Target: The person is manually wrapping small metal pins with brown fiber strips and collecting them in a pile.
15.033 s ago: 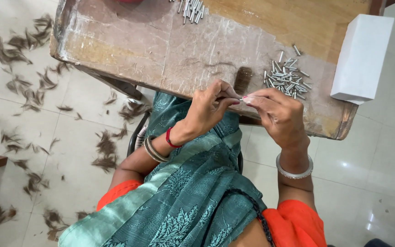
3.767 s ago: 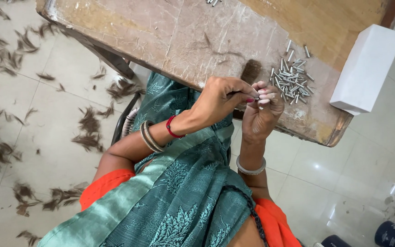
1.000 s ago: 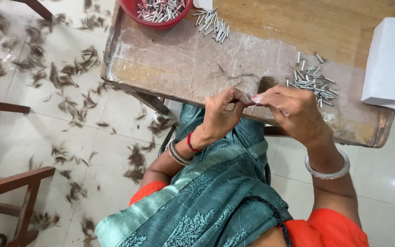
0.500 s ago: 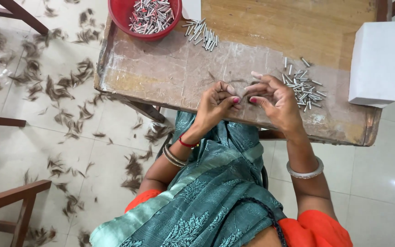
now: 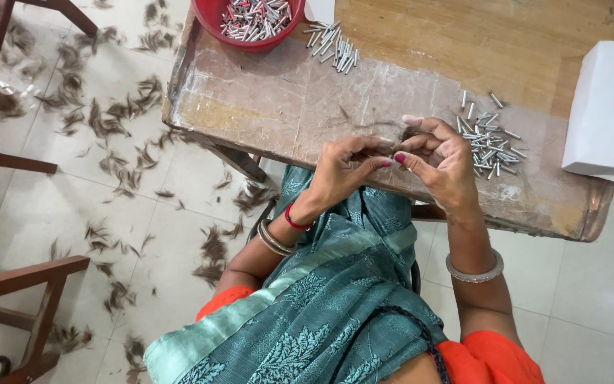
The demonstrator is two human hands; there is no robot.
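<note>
A small tuft of dark hair (image 5: 392,146) is pinched between the left hand (image 5: 342,167) and right hand (image 5: 443,160) above the tabletop (image 5: 264,92); a metal tube from the right-hand pile (image 5: 488,139) seems needed next.

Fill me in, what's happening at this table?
A seated person works at the edge of a worn wooden table. The left hand and right hand meet fingertip to fingertip, pinching a small tuft of dark hair. Metal tubes lie beside the right hand, more fill a red bowl, and hair clippings litter the floor.
</note>
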